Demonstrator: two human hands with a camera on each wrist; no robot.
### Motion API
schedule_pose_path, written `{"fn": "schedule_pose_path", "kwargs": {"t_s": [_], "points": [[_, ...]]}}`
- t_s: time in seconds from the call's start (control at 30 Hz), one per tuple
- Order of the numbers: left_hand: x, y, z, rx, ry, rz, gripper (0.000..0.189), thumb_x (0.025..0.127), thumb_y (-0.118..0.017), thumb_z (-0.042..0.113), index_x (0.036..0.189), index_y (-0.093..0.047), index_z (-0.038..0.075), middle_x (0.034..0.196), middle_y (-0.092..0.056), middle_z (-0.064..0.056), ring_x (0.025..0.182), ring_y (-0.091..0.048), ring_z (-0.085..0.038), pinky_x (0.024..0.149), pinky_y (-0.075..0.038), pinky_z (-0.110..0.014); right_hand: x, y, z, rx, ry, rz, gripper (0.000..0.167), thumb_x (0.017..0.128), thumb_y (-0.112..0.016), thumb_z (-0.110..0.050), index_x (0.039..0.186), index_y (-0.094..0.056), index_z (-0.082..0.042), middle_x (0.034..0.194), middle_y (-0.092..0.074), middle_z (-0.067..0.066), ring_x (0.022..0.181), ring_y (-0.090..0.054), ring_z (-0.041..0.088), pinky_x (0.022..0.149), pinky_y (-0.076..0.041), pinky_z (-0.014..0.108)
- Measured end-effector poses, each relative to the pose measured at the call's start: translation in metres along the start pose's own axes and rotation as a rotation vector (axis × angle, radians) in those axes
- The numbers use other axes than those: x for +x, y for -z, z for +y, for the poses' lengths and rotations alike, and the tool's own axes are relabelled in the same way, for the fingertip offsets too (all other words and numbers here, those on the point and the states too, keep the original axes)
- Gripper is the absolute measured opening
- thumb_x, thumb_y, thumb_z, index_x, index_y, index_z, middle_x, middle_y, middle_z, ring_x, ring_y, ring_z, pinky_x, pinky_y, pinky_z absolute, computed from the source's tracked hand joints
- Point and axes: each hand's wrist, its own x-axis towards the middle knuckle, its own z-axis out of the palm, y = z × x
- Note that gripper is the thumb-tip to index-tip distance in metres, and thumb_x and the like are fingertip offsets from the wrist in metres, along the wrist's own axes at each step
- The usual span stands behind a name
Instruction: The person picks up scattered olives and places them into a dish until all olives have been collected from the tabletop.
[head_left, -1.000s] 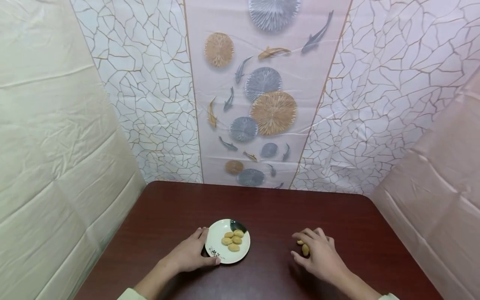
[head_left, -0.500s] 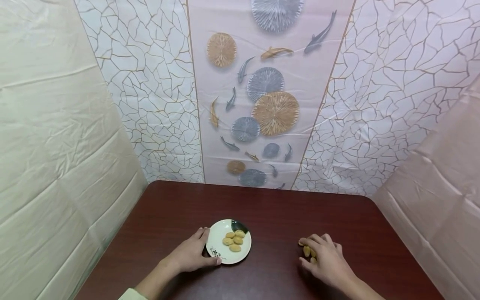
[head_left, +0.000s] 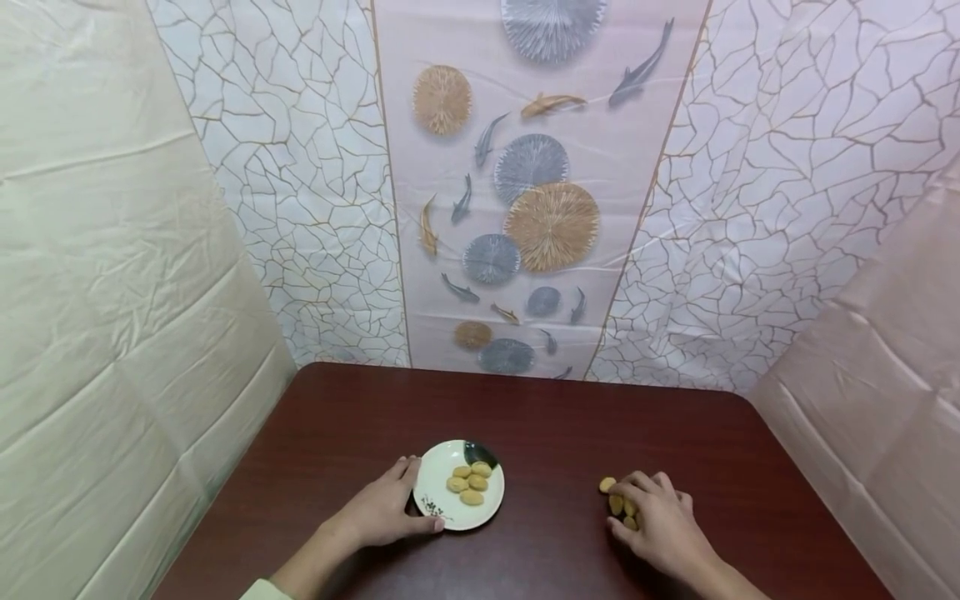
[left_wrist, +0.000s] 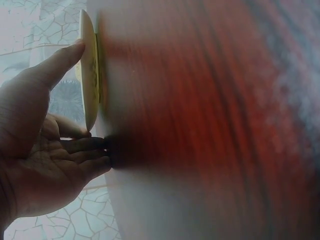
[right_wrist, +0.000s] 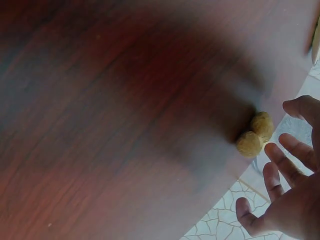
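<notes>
Head view: left hand (head_left: 382,504) is grasping the plate (head_left: 431,471) by its left rim, thumb resting on the near edge, fingers lying along the side. Plate is sitting on the bench (head_left: 540,433), carrying five pieces (head_left: 472,497). Right hand (head_left: 663,521) is arching over some loose pieces (head_left: 607,484), fingers loosely bent; one piece is lying just beyond the fingertips, others are sitting partly hidden under the hand.

Left wrist view: plate is showing edge-on. Thumb tip is pressing at the rim, index fingertip is meeting it farther along; the remaining fingers are extending towards the bench.

Right wrist view: hand is released, fingers spreading apart and slightly bent. Two loose pieces are resting on the bench just beside the fingertips; contact, cannot tell.
</notes>
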Motion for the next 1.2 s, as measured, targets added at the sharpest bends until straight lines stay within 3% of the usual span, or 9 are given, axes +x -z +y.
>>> {"fn": "schedule_pose_path", "kwargs": {"t_s": [0.57, 0.93, 1.2], "points": [[-0.002, 0.002, 0.003, 0.005, 0.003, -0.002, 0.123, 0.086, -0.086, 0.068, 0.169, -0.034, -0.007, 0.174, -0.037, -0.033, 0.161, -0.041, -0.05, 0.124, -0.045, -0.066, 0.003, -0.014, 0.005, -0.041, 0.016, 0.059, 0.028, 0.082, -0.097, -0.021, 0.106, -0.081, -0.021, 0.11, -0.073, -0.004, 0.103, -0.059, 0.024, 0.083, -0.053, 0.069], [-0.002, 0.003, 0.004, 0.017, 0.003, 0.003, 0.123, 0.086, -0.086, 0.067, 0.169, -0.034, -0.008, 0.173, -0.038, -0.034, 0.161, -0.042, -0.05, 0.124, -0.045, -0.065, 0.005, -0.013, 0.001, -0.035, 0.062, 0.121, 0.031, 0.078, -0.1, -0.021, 0.103, -0.081, -0.022, 0.105, -0.072, -0.007, 0.099, -0.057, 0.019, 0.08, -0.053, 0.063], [-0.001, 0.003, 0.002, 0.01, -0.002, -0.004, 0.122, 0.087, -0.086, 0.067, 0.169, -0.034, -0.007, 0.174, -0.038, -0.033, 0.161, -0.041, -0.05, 0.124, -0.045, -0.066, 0.013, -0.011, -0.02, 0.021, 0.087, 0.12, 0.027, 0.081, -0.098, -0.018, 0.1, -0.08, -0.025, 0.103, -0.071, -0.01, 0.095, -0.05, 0.013, 0.081, -0.05, 0.06]]}}
